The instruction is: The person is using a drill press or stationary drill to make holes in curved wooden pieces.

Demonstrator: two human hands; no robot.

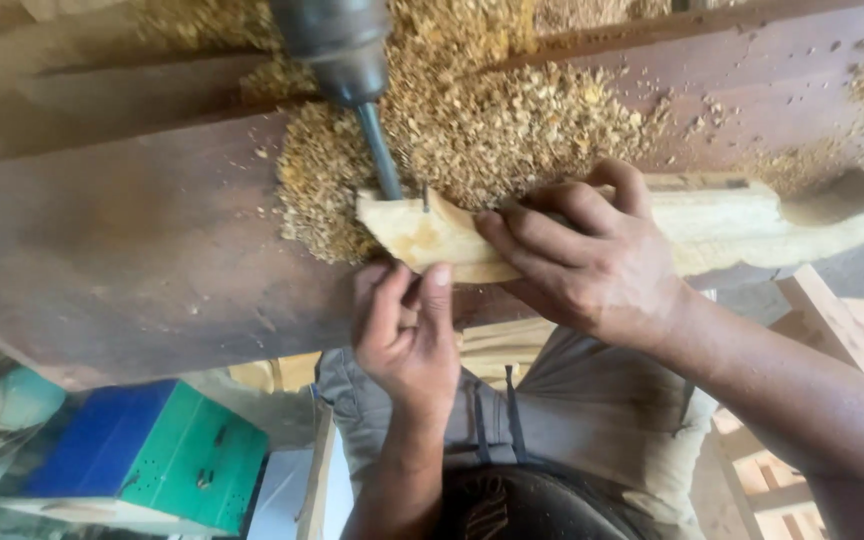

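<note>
Boring a pale wood piece (pixel 432 235) at the drill bit (pixel 380 152).
Both hands clamped on the piece: right hand (pixel 587 255) pressing flat just right of the bit, left hand (pixel 407 330) pinching its near edge below the bit. Keep fingers off the bit line, hold the piece flat, feed slowly. Piece is light, rough-sawn, curved; its end sits under the bit, with shavings (pixel 472 120) heaped behind.

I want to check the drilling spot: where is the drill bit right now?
In the head view, the drill bit comes down upper centre onto the left end of the pale wood piece, amid sawdust, just above the left hand.
</note>
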